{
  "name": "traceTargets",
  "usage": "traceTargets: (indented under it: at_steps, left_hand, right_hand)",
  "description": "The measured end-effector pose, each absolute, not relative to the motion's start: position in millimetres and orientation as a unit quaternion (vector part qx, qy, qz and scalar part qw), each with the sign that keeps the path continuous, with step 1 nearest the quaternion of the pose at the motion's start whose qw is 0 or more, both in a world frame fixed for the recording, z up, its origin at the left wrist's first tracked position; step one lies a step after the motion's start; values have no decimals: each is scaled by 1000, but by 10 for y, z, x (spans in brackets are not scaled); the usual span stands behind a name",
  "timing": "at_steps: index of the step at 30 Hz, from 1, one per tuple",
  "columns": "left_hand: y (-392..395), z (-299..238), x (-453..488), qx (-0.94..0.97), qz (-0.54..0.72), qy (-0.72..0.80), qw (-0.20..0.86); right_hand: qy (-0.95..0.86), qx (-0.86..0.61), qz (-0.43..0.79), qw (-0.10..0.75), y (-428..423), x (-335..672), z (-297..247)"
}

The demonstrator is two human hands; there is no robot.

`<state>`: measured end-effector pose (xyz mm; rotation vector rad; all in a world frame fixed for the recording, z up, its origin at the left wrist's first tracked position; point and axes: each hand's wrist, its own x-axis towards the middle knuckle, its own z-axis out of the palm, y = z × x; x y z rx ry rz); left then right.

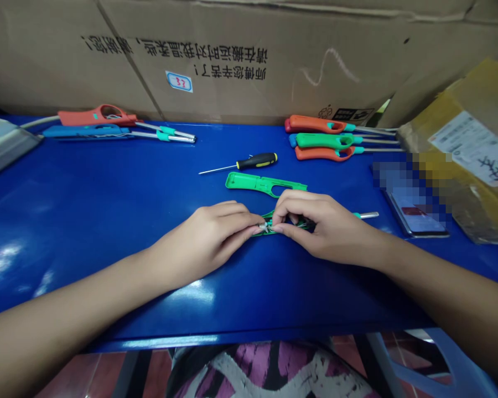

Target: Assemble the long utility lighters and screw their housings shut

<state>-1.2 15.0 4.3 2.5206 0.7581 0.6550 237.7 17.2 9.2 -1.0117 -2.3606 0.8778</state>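
An opened green gas lighter [269,215] lies on the table between my hands, largely covered by them. Its metal nozzle tip [370,215] sticks out beyond my right hand. My left hand [222,231] is closed, thumb and fingers pinching a small whitish part [264,227] at the lighter's near end. Facing it, my right hand [321,224] pinches at the lighter's inside, but what sits in its fingertips is too small to make out. Just behind lies the loose green half-shell [253,182], and beyond that a black and yellow screwdriver [255,161].
Orange and green lighters [321,141] lie at the back right. At the back left are an orange lighter casing [87,117] and a blue one [87,131]. A phone [419,207] rests beside a taped parcel [460,166]. A cardboard box [224,94] stands behind.
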Motion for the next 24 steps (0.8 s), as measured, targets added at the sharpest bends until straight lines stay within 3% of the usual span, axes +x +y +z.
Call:
traceTargets:
  at_steps: [24]
  left_hand:
    - [168, -25, 5, 903, 265, 268, 208]
  right_hand:
    - [-835, -363, 352, 216, 219, 2387, 52]
